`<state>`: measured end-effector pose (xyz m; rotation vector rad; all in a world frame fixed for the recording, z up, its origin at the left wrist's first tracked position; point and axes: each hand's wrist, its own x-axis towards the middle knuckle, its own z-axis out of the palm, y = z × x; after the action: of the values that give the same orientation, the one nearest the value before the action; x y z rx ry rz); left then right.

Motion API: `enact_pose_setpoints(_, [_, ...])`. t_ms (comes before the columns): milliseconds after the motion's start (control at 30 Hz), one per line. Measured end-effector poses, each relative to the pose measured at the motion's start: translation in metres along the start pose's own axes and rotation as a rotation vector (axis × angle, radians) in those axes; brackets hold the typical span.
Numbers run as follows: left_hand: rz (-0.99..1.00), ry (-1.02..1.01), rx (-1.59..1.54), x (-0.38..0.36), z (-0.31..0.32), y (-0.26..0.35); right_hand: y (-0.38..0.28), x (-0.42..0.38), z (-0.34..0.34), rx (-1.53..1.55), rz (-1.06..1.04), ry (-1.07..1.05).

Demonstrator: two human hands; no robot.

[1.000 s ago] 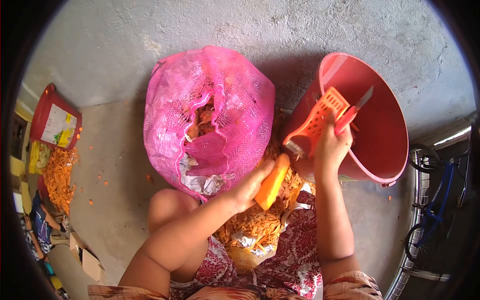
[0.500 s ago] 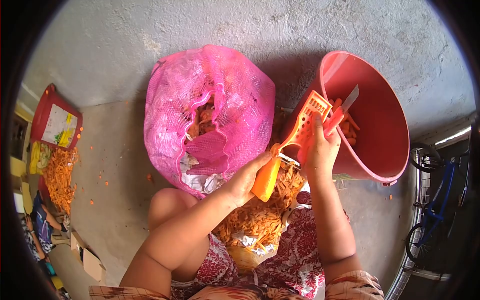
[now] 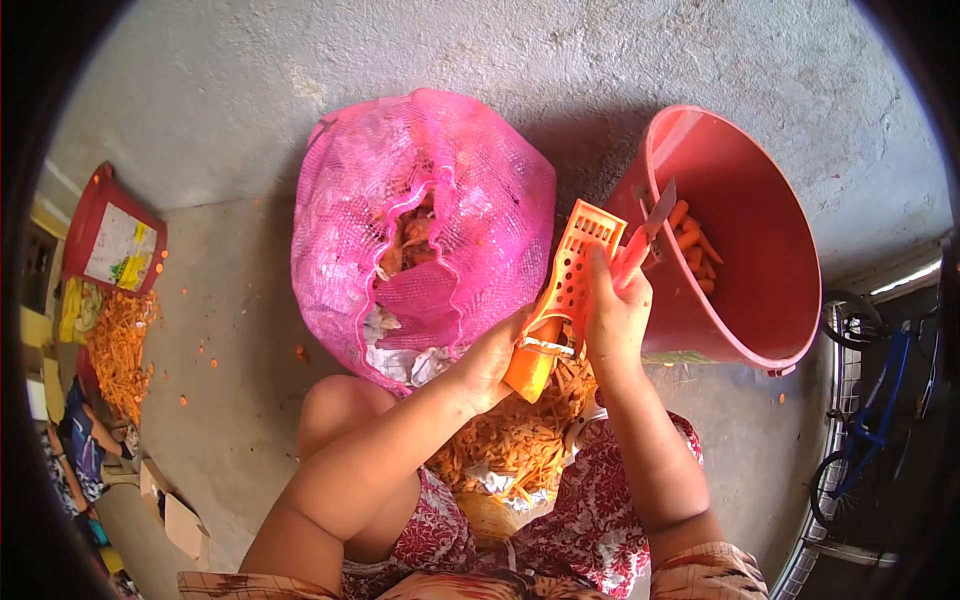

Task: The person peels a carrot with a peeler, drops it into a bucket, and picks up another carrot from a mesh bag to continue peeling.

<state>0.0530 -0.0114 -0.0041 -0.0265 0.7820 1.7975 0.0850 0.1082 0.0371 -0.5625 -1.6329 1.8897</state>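
My left hand [image 3: 488, 368] is closed around a thick carrot [image 3: 527, 378], its smooth orange lower end sticking out below the fingers. In my right hand [image 3: 614, 322] is an orange plastic peeler [image 3: 574, 265] with holes in its wide handle. The peeler's blade end lies across the carrot. A small knife [image 3: 632, 255] with a red handle is also in the right hand, its blade pointing up and away. Beneath both hands, a heap of carrot peelings [image 3: 505, 450] lies between my legs. My right fingers partly hide the knife's handle.
A pink mesh sack [image 3: 335, 220] stands ahead, its mouth open. At the right, a red bucket [image 3: 740, 300] holds several carrots [image 3: 692, 245]. Far left are another red bucket [image 3: 88, 225] and more peelings [image 3: 120, 350]. A blue bicycle [image 3: 880, 400] stands at the right edge.
My right hand has moved left and slightly down, bringing the peeler's blade over the carrot toward its lower end. The knife has swung along with it. My left hand stays nearly still.
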Motion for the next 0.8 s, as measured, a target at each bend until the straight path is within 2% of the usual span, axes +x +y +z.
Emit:
enact_pose_setpoints(467, [-0.032,0.042,0.016,0.001,-0.008,-0.005,0.002,0.003,0.000,0.037,-0.065,0.051])
enact_pose_setpoints(533, [-0.064,-0.028,-0.053,0.005,-0.012,-0.006,0.003,0.003,-0.001,0.022,-0.051,0.058])
enact_pose_setpoints(667, [-0.055,-0.061,-0.115,0.004,-0.011,-0.005,0.004,0.002,-0.002,-0.042,-0.157,0.107])
enact_pose_setpoints(800, [-0.064,-0.029,-0.076,0.000,-0.005,0.009,-0.009,0.007,-0.007,0.077,-0.265,0.203])
